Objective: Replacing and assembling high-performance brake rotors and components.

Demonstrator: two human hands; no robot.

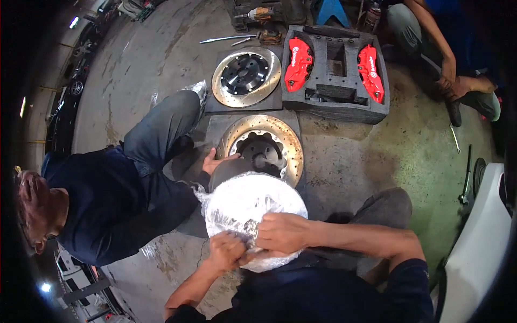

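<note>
A round, shiny disc wrapped in clear plastic (253, 196) rests against my lap. My left hand (227, 251) is closed at its near left side, fingers bunched in the plastic wrap (215, 218). Over the near middle of the disc, my right hand (282, 232) is likewise closed on the wrap, close beside the left. Just beyond lies an unwrapped drilled brake disc (295, 153) with a dark centre, partly covered by the wrapped one. A co-worker's hand (216, 161) touches its left edge.
A second brake disc (221, 89) lies farther off on a dark sheet. Right of it, a foam tray (334, 110) holds two red brake calipers (298, 67). A cordless power tool (261, 14) sits behind. People crouch at left and upper right; a white panel (476, 237) stands right.
</note>
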